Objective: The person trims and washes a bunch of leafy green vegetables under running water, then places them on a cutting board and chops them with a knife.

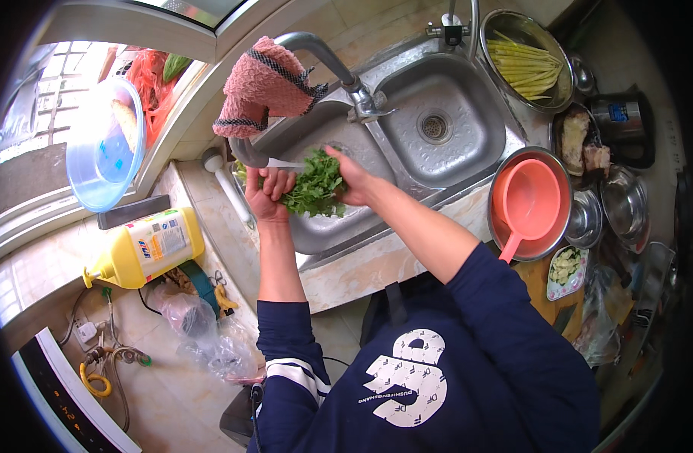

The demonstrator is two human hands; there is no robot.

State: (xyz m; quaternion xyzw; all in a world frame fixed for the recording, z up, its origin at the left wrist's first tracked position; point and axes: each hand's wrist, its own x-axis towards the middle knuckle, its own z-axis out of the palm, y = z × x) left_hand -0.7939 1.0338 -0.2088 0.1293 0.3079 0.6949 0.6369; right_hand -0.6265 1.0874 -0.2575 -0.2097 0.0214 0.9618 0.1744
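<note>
Over the left basin of a stainless steel double sink [375,223], my left hand [269,195] has its fingers curled around the stem end of a bunch of leafy green herbs [315,187]. Against the leafy side of the bunch rests my right hand [355,178], its fingers partly behind the leaves. Water runs from the curved metal faucet [318,45] beside the herbs. A pink cloth [267,85] with checked edging hangs over the faucet's neck. The right basin [437,130] shows its drain strainer.
Right of the sink stand a steel bowl [567,212] with a pink dipper [530,198] and a bowl of yellow-green stalks [525,65]. A small dish of chopped pieces [566,266] lies nearer me. At left are a yellow pump bottle [154,246], a blue plastic basin [104,144] and plastic bags [210,340].
</note>
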